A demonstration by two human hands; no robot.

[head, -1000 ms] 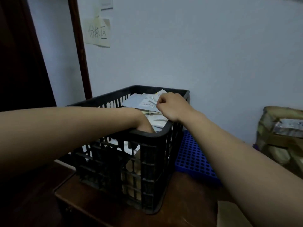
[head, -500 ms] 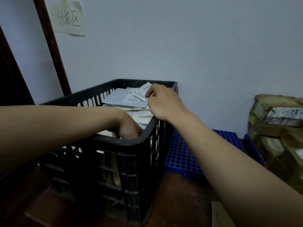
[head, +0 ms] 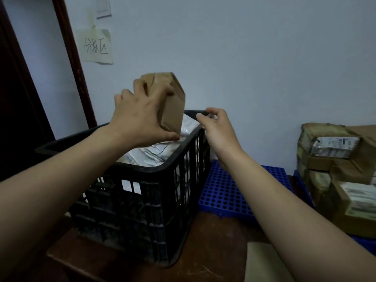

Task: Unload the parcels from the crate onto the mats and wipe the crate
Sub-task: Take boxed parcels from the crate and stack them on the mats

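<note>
The brown counter (head: 203,251) nearest me carries the black crate (head: 142,210), and 1 blue mat (head: 230,192) lies just beside its right wall. White bagged parcels (head: 154,153) fill the crate nearly to the rim. My left grip (head: 138,119) is wrapped round a brown cardboard parcel (head: 173,102), thumb beneath, holding it tilted above the crate. My right grip (head: 217,131) curls at the rim's far right corner; I cannot tell whether it pinches anything. Further right, taped parcels (head: 329,159) sit stacked.

Brown parcel (head: 173,104) tilted above the black crate (head: 142,200).
</note>
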